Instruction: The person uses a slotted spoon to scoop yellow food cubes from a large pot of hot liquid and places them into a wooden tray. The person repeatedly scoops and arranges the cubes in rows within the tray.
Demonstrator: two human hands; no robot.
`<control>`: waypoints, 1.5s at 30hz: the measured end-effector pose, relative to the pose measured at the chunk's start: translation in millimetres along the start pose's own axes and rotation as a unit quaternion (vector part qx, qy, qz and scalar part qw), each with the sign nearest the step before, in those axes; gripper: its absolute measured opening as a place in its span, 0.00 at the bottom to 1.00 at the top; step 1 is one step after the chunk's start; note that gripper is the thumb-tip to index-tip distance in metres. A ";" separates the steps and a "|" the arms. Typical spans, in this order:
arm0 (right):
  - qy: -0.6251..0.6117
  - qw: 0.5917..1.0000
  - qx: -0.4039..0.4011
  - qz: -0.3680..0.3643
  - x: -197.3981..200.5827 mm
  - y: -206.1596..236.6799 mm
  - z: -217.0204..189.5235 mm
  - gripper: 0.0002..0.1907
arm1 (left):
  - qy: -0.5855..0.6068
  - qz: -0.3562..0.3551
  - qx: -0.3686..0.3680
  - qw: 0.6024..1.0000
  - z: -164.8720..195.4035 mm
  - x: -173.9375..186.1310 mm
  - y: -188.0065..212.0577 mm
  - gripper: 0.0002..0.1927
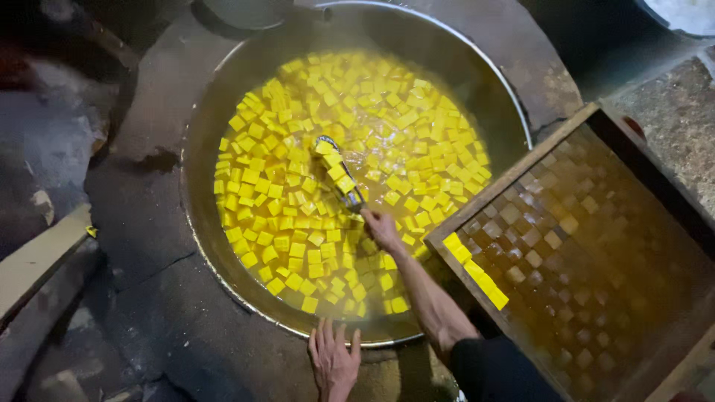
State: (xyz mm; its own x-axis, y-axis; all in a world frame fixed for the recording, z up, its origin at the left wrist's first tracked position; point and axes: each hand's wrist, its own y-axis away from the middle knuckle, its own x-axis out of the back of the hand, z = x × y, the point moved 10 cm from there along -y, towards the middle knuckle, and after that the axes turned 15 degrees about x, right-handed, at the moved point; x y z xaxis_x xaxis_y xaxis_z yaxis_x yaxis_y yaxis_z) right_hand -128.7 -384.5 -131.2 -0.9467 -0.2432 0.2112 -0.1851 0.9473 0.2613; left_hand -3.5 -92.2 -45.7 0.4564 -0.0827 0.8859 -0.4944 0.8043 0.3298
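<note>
Skimmer in right hand over cubes, left hand at wok rim

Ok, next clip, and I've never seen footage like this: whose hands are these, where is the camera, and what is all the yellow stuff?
There is no machine here, just one person wearing a camera on the head, so the single picture looks straight down at their own hands. The right hand has its grip closed on a metal skimmer, which carries a few yellow cubes above a big round pan. The pan is full of yellow cubes floating in cloudy liquid. The left hand rests flat, fingers spread, at the pan's near rim, holding nothing. On the right a wooden tray leans over the pan's edge, with a short row of cubes at its lower end.
</note>
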 end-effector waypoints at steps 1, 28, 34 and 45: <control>-0.018 1.000 -0.016 0.008 1.1 17.4 -0.5 0.26 | 0.002 0.008 0.001 1.000 0.8 0.9 1.9 0.26; 0.430 0.889 0.006 0.155 456.3 558.3 53.4 0.20 | 0.174 0.072 -0.244 0.951 195.4 -1.7 96.1 0.12; 0.510 0.832 0.137 0.167 428.5 581.3 26.1 0.15 | 0.186 0.038 -0.360 0.913 281.9 -38.5 157.9 0.11; 0.260 0.856 0.041 0.444 473.6 649.1 52.1 0.14 | 0.050 -0.092 -0.597 0.795 419.1 -161.1 318.3 0.21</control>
State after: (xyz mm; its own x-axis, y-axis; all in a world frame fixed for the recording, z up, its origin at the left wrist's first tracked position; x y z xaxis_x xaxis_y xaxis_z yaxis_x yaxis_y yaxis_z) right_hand -710.9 126.1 89.4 -0.4817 0.5412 0.6893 0.5096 0.8129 -0.2821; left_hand -544.5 -69.5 53.2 0.5266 -0.2653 0.8077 0.6153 0.7745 -0.1468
